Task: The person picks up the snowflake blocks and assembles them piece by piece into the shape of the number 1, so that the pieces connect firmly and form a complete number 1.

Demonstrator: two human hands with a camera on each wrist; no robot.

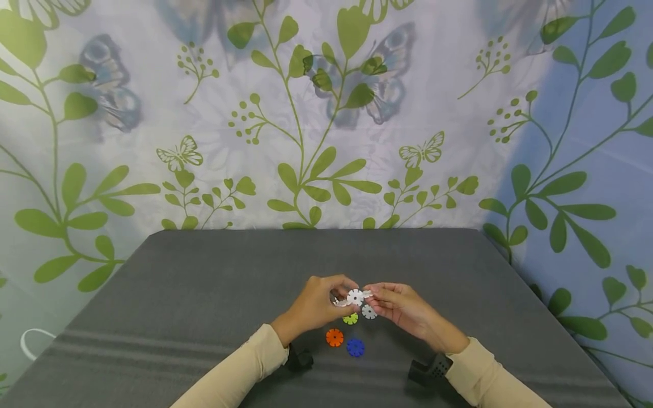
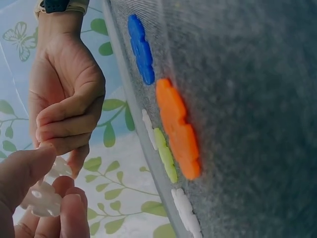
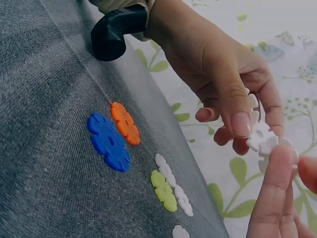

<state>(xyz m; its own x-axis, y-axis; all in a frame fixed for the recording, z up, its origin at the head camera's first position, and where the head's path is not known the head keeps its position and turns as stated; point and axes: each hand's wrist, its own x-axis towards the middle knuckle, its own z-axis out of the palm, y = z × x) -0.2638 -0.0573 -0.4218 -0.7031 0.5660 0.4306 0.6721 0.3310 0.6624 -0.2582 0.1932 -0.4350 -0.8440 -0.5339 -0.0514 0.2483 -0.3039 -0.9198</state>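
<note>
Above the table, my left hand (image 1: 308, 303) grips linked white notched plastic discs (image 1: 355, 297) between thumb and fingers. My right hand (image 1: 405, 309) pinches another white notched disc (image 1: 368, 293) edge-on, right at the rim of the left hand's piece. In the right wrist view the white discs (image 3: 260, 138) meet at the fingertips of both hands, partly covered by them. From the left wrist, a white disc (image 2: 43, 201) shows between the left thumb and fingers, with the right hand (image 2: 69, 94) beyond.
On the grey cloth-covered table (image 1: 229, 272) below the hands lie an orange disc (image 1: 334, 338), a blue disc (image 1: 355, 347), a yellow-green disc (image 1: 350, 319) and white discs (image 3: 173, 186). A patterned curtain (image 1: 316, 113) hangs behind the table.
</note>
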